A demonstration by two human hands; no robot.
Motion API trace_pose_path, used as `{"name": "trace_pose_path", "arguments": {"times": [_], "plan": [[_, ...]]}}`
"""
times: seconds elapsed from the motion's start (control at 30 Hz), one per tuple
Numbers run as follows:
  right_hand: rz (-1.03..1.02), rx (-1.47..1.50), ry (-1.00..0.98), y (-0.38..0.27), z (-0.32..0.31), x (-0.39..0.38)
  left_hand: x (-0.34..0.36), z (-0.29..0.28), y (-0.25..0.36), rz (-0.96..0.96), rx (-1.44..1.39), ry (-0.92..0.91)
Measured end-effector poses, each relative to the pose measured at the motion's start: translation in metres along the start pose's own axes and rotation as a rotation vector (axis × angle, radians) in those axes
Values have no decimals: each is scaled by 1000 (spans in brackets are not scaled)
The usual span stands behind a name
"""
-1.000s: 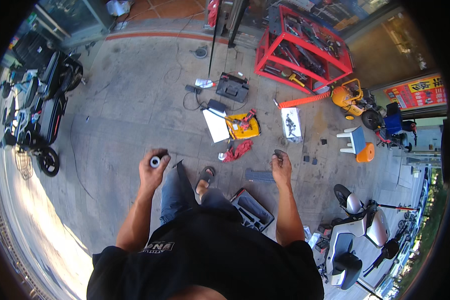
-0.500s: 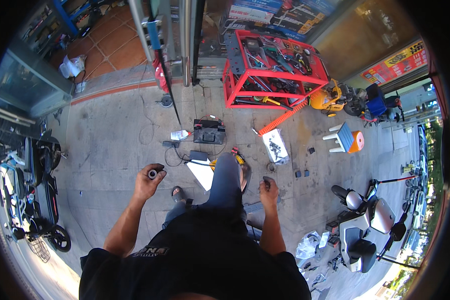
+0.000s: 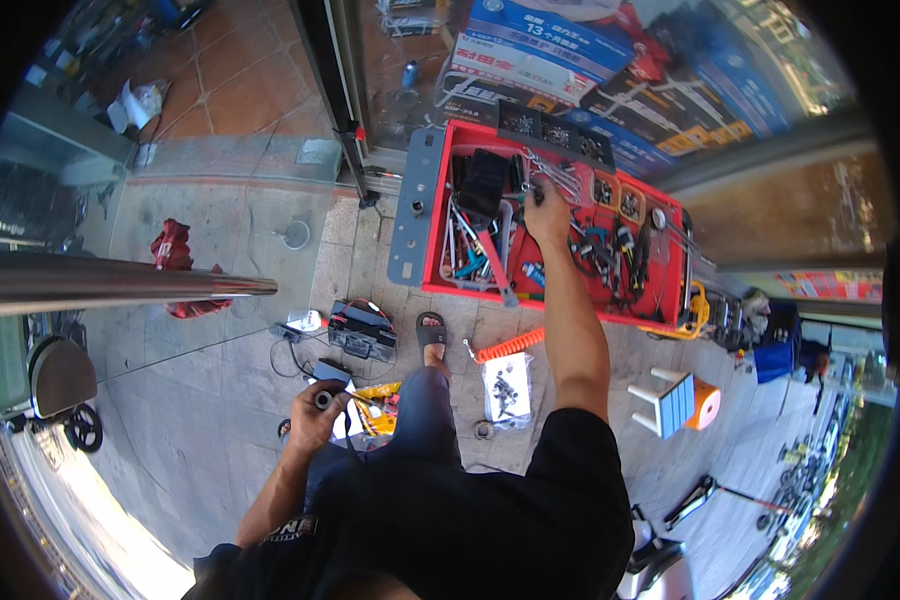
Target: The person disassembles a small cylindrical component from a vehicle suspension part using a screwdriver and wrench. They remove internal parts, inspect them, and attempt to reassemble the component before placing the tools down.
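My left hand (image 3: 313, 422) is closed around a small ring-shaped metal part (image 3: 323, 400), its dark hole facing up. That hand is low, above the floor near a yellow bag (image 3: 378, 410). My right arm reaches forward over the red tool cart (image 3: 432, 245). In its top tray my right hand (image 3: 547, 214) has its fingers curled together beside several silver wrenches (image 3: 558, 174); what they grip, if anything, is too small to make out. Left of this hand are a dark flat object (image 3: 482, 182) and a red-handled tool (image 3: 494, 262).
Battery boxes (image 3: 542, 45) are stacked behind the cart. A black case (image 3: 362, 331), a coiled orange hose (image 3: 510, 346) and a white sheet with small dark parts (image 3: 507, 390) lie on the floor. Stools (image 3: 663, 402) stand to the right. A metal door handle (image 3: 120, 285) crosses the left.
I have moved forward to the cart. My right hand has gone from beside my body up into the tool tray. The ring-shaped metal part is still in my left hand.
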State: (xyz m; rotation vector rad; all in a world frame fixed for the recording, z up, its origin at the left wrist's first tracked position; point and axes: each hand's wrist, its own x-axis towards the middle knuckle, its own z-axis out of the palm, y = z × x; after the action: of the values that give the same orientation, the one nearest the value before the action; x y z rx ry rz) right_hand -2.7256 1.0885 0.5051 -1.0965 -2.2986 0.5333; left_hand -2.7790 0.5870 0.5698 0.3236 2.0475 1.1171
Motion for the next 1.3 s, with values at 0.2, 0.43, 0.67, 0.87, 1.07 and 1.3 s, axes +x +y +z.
{"name": "trace_pose_path", "arguments": {"times": [0.2,0.43,0.67,0.87,1.07,1.3], "plan": [[65,-458,-442,13,38,81,10,53,75,-38,-6,-48],[220,-545,-475,-1,49,87,13,62,107,-37,-28,248],[477,-307,-218,7,69,84,46,85,136,150,-8,307],[358,1182,-383,-50,-43,43,75,111,180,345,37,242],[-164,1328,-698,-129,-144,-29,80,120,234,314,-95,92],[-493,1208,-583,-152,-160,-39,71,114,252,451,-39,76]]}}
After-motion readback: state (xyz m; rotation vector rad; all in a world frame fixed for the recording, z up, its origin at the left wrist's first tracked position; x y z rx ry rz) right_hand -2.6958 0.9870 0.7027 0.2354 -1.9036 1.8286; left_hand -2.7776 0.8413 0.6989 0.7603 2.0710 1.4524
